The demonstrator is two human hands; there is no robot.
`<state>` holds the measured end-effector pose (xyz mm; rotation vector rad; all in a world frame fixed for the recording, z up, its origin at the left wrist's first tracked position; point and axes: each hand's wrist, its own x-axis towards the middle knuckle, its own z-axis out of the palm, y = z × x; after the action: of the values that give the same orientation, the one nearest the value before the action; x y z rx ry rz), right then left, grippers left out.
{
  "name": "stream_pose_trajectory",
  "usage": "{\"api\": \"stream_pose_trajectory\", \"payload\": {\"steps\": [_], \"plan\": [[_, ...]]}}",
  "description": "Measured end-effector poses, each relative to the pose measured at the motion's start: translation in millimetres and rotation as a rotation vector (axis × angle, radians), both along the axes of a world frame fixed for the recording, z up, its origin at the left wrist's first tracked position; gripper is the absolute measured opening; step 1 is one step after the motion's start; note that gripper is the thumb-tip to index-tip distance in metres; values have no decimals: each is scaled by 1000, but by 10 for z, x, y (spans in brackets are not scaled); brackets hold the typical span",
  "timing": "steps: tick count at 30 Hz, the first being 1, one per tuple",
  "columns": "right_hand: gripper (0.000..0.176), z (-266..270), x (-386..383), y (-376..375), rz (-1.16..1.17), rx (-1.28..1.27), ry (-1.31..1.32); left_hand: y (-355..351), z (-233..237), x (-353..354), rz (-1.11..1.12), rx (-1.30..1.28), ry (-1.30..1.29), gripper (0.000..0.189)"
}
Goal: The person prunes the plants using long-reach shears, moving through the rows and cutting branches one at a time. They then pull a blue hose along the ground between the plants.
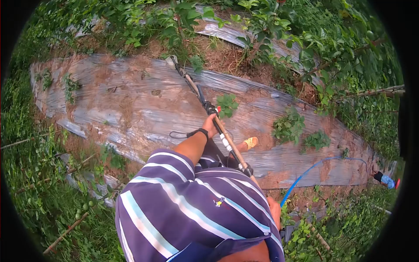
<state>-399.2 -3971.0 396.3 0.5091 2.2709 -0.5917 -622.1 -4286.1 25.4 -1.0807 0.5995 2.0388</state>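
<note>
My left hand (210,126), with a dark band on its wrist, is closed around a long wooden pole (223,131). A black tube runs along the pole, bound on with black and white wrappings. Its far end carries a pale, cup-like tip (171,60) close to the ground by the plants. My right hand (274,212) is low beside my striped shirt, in line with the pole's rear part. Its fingers look curled round the pole, though my shirt hides part of that grip. Just behind it shows a dark grey part (287,232), and a blue hose (304,173) passes nearby.
Silvery plastic sheeting (144,91), soiled with reddish earth, covers the ground. Leafy weeds (289,125) poke through it. Shrubs (262,32) and stakes (65,233) border the strip. Another person (385,179) is at the far right near the hose. My yellow shoe (251,142) shows below the pole.
</note>
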Motion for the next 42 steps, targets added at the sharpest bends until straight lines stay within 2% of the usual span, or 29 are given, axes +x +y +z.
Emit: {"api": "stream_pose_trajectory", "payload": {"steps": [1, 2, 5, 7, 9, 11, 13, 15, 17, 18, 19, 20, 21, 22, 23, 25, 27, 30, 33, 34, 35, 37, 39, 40, 42], "plan": [[37, 40, 18, -71, -18, 8, -8, -23, -81, -32, 155, 141, 50, 37], [36, 99, 6, -142, -46, -13, 7, -5, -152, -57, 204, 84, -32, 31], [33, 93, 105, -216, -139, -108, 84, -58, 8, -90, 129, 73, 32, 25], [33, 90, 47, -205, -182, -183, 157, -20, -12, -145, 145, 68, -41, 21], [36, 98, -6, -192, -341, -314, 64, -18, -57, -136, 26, 45, -72, 21], [38, 15, 12, -132, -406, -367, 35, 65, -242, -131, 25, 4, -114, 14], [41, -119, 58, -31, -459, -424, 14, 162, -158, -220, -126, -195, -165, 9], [41, -265, 190, 74, -574, -495, -28, 221, 32, -317, -159, -269, -183, 12], [41, -414, 285, 171, -624, -541, -41, 315, 217, -379, -296, -528, -130, 11], [40, -481, 337, 203, -673, -578, -58, 359, 202, -381, -393, -661, -102, 17], [40, -538, 382, 239, -674, -587, -61, 328, -95, -351, -393, -671, -104, 17], [40, -586, 406, 281, -729, -601, -116, 263, -623, -302, -858, -807, 32, 25], [40, -630, 421, 326, -782, -614, -170, 226, -910, -280, -1327, -918, 175, 34], [40, -666, 451, 363, -779, -621, -169, 229, -645, -316, -1313, -940, 129, 49], [40, -696, 462, 396, -729, -630, -142, 299, -376, -358, -1326, -1008, 115, 46], [40, -763, 472, 465, -678, -645, -114, 389, -105, -357, -1270, -1138, 78, 41], [40, -830, 497, 539, -669, -649, -201, 441, 66, -318, -1150, -1225, 38, 37], [40, -888, 483, 606, -663, -597, -219, 438, 229, -268, -881, -1219, -4, 32], [41, -952, 489, 658, -613, -626, -232, 374, 422, -222, -391, -975, -34, 32], [42, -971, 512, 673, -507, -623, -156, 368, 524, -208, -246, -867, -45, 33], [42, -973, 537, 677, -507, -622, -156, 344, 489, -199, -247, -866, -44, 33], [43, -714, 338, 564, -233, -389, -26, 295, 487, -197, 30, -533, -128, 35], [44, -554, 231, 436, -217, -329, 7, 287, 643, -257, 40, -506, -130, 31], [44, -448, 150, 373, -144, -227, 46, 263, 750, -294, 55, -410, -139, 26], [44, -235, -41, 233, -72, -115, 84, 200, 687, -340, 83, -288, -126, 23]]}}
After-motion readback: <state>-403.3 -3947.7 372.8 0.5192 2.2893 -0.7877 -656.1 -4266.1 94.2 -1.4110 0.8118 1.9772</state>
